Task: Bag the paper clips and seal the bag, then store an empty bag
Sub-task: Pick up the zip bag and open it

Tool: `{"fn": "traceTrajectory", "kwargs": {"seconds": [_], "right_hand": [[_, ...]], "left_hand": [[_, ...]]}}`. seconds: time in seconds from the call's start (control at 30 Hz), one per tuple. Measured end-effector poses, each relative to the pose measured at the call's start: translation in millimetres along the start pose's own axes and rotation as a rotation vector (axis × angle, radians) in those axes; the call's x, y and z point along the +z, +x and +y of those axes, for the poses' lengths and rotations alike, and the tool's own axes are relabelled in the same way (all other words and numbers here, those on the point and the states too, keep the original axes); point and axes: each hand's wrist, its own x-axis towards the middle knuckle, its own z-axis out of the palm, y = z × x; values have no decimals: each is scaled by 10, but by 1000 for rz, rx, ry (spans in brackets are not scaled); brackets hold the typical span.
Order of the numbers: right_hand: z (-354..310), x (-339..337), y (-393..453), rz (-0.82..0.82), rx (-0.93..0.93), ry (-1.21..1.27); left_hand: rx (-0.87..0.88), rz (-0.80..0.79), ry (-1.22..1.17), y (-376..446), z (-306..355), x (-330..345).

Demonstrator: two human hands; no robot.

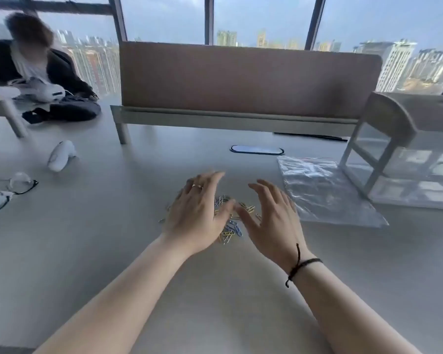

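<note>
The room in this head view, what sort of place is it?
Probably a high-rise office. A pale grey desk carries a brown fabric divider panel and an oval cable port, and tall windows behind look out over city towers.

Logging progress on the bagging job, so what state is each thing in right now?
Coloured metal paper clips: loose pile on the table, unbagged.
Clear plastic zip bags: lying flat, untouched.
Left hand: open, fingers spread over the clips.
Right hand: open, beside the pile.
Black-rimmed glasses: unfolded, lying on the table.
</note>
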Motion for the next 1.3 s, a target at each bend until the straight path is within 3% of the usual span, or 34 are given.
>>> {"fn": "traceTrajectory", "kwargs": {"seconds": [0.1, 0.17, 0.27, 0.37, 0.63, 0.83, 1.17, 1.3], "right_hand": [[209, -49, -125, 41, 21, -115], [457, -46, -163, 32, 147, -170], [740, -97, -125, -62, 367, -250], [802, -72, -125, -162, 455, -349], [794, -197, -42, -63, 453, -458], [878, -189, -10, -4, 425, -298], [963, -369, -315, -361, 348, -269], [811, -520, -569, -427, 326, -289]], "left_hand": [[11, -33, 3, -207, -1, -1], [0, -65, 8, -364, -16, 43], [-48, 27, -21, -407, -28, -3], [-65, 58, -59, -423, -26, -15], [-90, 102, -131, -408, -45, 18], [-104, 96, -154, -394, -60, 27], [-48, 45, -130, -397, -77, 75], [4, 40, -133, -398, -37, 87]]}}
